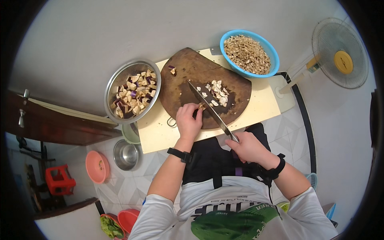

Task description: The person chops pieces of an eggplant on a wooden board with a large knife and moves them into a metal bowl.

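Note:
My right hand (249, 146) grips the handle of a long kitchen knife (212, 113), its blade slanting up and left across a worn wooden chopping board (183, 87). Beside the blade, the fingertips of my left hand (190, 120) pinch a small piece of eggplant (202, 106) against the board. Thin pale eggplant slices (221, 96) lie scattered to the right of the blade. A purple-skinned chunk (172, 70) rests near the board's upper left. At the left, a steel bowl (107, 99) holds eggplant chunks (136, 93). A blue plastic basin (275, 57) at upper right is filled with finely chopped pieces (247, 55).
The board lies on a pale yellow tabletop (156, 141) against a wall. A pedestal fan (340, 54) stands at the right. On the tiled floor at left are a pink basin (97, 166), a steel pot (126, 154) and a red stool (60, 180). Leafy greens (111, 227) sit lower left.

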